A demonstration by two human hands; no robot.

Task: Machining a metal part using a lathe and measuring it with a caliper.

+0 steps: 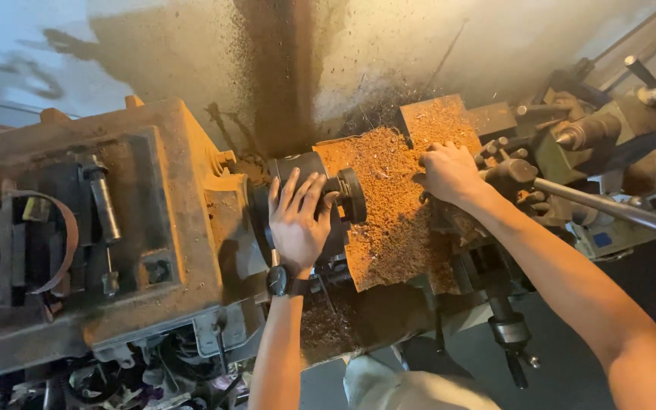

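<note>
The left hand (298, 220) is resting open, fingers spread, over the dark round metal chuck (320, 193) at the rusty lathe headstock (115, 228), while the right hand (449, 173) is curling closed on the shavings-covered carriage (396, 205), best kept steady and firm.

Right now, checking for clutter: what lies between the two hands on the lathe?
In the head view, a bed of orange-brown chips covers the lathe carriage between the left hand on the chuck and the right hand.
</note>
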